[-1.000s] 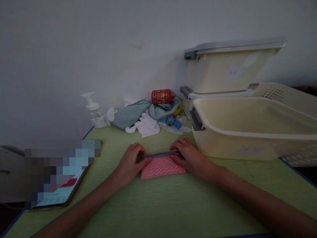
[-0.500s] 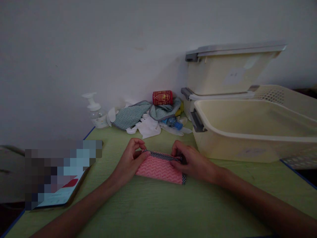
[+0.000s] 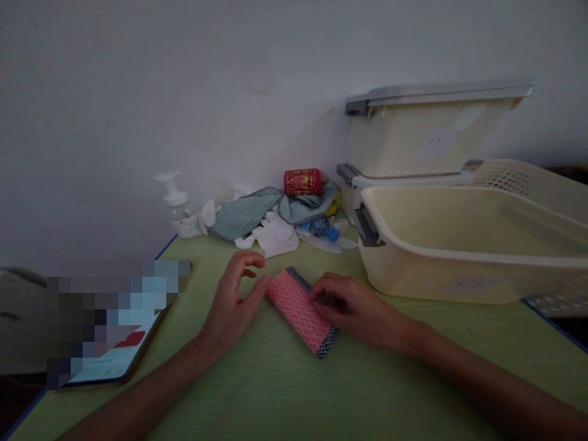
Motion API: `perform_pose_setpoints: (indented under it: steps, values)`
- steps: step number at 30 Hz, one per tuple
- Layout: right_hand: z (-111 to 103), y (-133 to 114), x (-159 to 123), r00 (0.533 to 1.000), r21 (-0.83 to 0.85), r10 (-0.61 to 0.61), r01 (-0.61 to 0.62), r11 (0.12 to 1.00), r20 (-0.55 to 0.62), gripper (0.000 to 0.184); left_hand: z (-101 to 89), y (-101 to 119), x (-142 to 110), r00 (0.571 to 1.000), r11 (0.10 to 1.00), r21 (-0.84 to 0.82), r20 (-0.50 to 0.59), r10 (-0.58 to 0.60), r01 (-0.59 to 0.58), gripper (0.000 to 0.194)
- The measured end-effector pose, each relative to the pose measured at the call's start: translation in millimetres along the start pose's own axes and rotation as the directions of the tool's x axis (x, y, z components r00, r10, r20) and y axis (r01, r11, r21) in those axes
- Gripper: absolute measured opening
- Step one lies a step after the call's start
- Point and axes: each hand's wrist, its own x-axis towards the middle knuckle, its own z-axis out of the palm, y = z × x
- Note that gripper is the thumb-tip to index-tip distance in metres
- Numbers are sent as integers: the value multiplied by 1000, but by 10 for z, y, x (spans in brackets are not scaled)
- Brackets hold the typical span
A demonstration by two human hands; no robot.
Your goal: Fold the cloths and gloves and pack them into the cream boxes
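Note:
A folded pink cloth (image 3: 296, 309) with a black-and-white checked edging lies slanted on the green table (image 3: 257, 392), its long side running from upper left to lower right. My right hand (image 3: 346, 303) pinches its checked edge between thumb and fingers, from the right. My left hand (image 3: 239, 291) is just left of the cloth's upper left corner, thumb and fingers apart, with nothing in it. The thumb tip is close to that corner; I cannot tell whether it touches.
A cream bin (image 3: 441, 275) stands at the right, before stacked lidded boxes (image 3: 408, 138). By the wall are a pump bottle (image 3: 181, 211), grey-green cloths (image 3: 245, 214), white gloves (image 3: 278, 236), a red can (image 3: 302, 182) and a blue-capped bottle (image 3: 324, 229). A tablet (image 3: 110, 361) lies left.
The pink cloth has turned clockwise, from lying nearly level to a steep slant. My left hand has let go of its corner and opened; my right hand keeps its hold.

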Motion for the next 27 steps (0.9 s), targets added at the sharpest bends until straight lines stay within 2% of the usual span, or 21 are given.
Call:
perform_pose_setpoints:
  steps: [1, 3, 6, 8, 12, 15, 19, 27]
  values:
    - [15, -7, -3, 1000, -2, 18, -18, 1000, -8, 14, -6, 26, -28, 994, 992, 67, 32, 103, -105, 14]
    - [46, -25, -10, 999, 1, 37, -37, 999, -17, 13, -4, 85, -93, 952, 954, 136, 195, 237, -265, 19]
    - [92, -47, -22, 999, 16, 47, -47, 999, -11, 8, 33, 153, -185, 844, 917, 151, 467, 263, -369, 32]
    - [114, -52, -28, 999, 30, 42, -42, 999, 1, 4, 64, 168, -223, 796, 908, 181, 565, 219, -378, 41]
    - [122, -46, -33, 999, 29, 27, -28, 999, 31, 1, 102, 158, -243, 759, 890, 271, 640, 119, -368, 54]
    - [108, -47, -35, 998, -9, 45, -44, 999, 47, 5, 108, 161, -241, 736, 863, 323, 673, 79, -388, 63]
    - [94, -54, -40, 995, -52, 58, -54, 997, 77, 12, 111, 179, -238, 711, 835, 351, 701, 66, -424, 69]
    - [64, -39, -24, 989, -81, 45, -34, 996, 138, 15, 113, 176, -231, 684, 804, 368, 726, 66, -467, 68]
